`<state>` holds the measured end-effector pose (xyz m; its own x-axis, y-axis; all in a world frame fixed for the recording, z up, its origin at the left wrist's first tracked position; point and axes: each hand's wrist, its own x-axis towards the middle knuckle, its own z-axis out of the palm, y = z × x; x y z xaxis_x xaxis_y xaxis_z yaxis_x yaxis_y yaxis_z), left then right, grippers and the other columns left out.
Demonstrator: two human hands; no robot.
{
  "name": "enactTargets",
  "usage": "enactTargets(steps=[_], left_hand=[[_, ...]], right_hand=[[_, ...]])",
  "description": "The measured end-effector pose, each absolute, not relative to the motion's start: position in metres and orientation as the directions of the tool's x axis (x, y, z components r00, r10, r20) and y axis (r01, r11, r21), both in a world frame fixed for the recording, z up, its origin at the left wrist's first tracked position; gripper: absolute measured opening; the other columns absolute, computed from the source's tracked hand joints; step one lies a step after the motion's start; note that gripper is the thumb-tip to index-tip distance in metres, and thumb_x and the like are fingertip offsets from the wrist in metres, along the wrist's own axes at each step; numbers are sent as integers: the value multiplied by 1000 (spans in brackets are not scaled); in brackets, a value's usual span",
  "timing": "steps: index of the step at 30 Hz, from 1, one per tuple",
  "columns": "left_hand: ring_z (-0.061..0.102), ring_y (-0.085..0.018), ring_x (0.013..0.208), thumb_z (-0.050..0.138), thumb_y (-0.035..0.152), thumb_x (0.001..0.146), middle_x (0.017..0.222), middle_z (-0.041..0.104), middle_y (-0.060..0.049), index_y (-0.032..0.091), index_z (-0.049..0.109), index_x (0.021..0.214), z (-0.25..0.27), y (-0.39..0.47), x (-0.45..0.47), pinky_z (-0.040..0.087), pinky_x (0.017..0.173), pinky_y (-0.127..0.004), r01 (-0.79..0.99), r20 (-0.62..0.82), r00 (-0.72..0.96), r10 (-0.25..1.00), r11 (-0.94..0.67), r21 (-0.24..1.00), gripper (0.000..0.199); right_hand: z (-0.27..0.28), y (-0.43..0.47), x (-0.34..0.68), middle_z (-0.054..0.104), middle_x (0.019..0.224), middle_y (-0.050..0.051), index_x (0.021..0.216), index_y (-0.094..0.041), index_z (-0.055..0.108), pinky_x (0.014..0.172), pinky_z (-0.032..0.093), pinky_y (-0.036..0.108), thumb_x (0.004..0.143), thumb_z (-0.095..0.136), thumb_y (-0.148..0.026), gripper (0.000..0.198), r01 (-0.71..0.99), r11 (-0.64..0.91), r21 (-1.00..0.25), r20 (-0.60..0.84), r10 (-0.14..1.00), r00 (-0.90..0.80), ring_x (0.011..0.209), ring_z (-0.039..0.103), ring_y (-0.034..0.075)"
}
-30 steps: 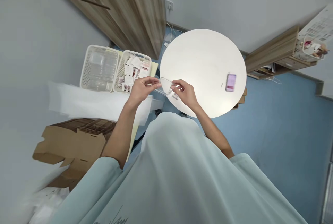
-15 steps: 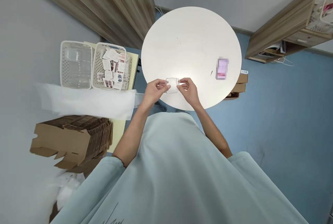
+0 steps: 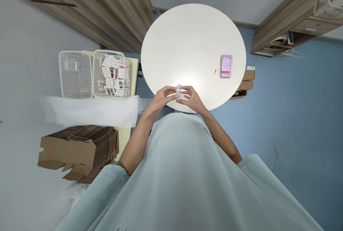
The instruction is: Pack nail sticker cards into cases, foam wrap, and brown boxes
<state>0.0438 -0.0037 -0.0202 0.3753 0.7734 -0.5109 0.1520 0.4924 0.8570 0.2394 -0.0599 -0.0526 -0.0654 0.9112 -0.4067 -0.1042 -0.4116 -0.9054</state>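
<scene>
Near the front edge of the round white table [image 3: 193, 38], a small clear plastic box [image 3: 178, 90] is between my two hands. My left hand [image 3: 162, 97] grips it from the left, thumb in front and fingers behind. From the right, my right hand [image 3: 193, 98] has its fingertips on the other side of the box, with the thumb and fingers curved round it. The box looks narrow and upright from here, and fingers hide parts of its sides. What is inside it, if anything, I cannot make out.
A blurred pink-purple rectangle [image 3: 225, 66] lies on the table's right. On the left stand a white basket with clear plastic pieces [image 3: 61, 73], a basket of small printed packets [image 3: 94, 77], white sheeting [image 3: 93, 111] and stacked folded cardboard boxes [image 3: 69, 152]. Cardboard boxes [image 3: 247, 80] sit beyond the table's right edge.
The box, which showed a broad whitish face half a second ago, now appears narrow and turned on its side. My hands have come closer together and slightly lower in view.
</scene>
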Motion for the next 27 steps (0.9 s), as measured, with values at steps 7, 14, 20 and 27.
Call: enactTargets(steps=[7,14,20,27], left_hand=[[76,-39,133,107,54,66,154,71,-16,25,71,128,-19,-6,32,61,114,-56,165,-538,429,726,522,837,77],[81,-41,123,111,51,55,127,84,-18,19,76,126,-20,-15,35,62,113,-61,201,-597,381,706,567,799,86],[82,-41,119,114,51,48,122,85,-18,16,82,125,-24,-23,34,65,112,-60,174,-603,396,693,588,790,91],[81,-42,121,111,55,56,128,84,-22,15,76,140,-31,-30,28,63,110,-59,138,-596,438,673,605,784,100]], right_hand=[[-39,-72,248,63,164,8,123,-32,60,124,58,59,64,108,-56,80,-276,-474,-836,-428,879,-212,149,66,35],[-40,-83,250,67,157,8,123,-32,63,109,70,53,64,108,-47,76,-239,-486,-841,-442,871,-215,141,73,35],[-36,-89,256,72,149,8,121,-30,66,107,71,56,62,108,-46,74,-186,-496,-848,-457,863,-218,135,76,35],[-36,-92,261,71,150,11,123,-28,65,109,69,57,63,108,-46,75,-196,-524,-829,-475,844,-250,133,77,35]])
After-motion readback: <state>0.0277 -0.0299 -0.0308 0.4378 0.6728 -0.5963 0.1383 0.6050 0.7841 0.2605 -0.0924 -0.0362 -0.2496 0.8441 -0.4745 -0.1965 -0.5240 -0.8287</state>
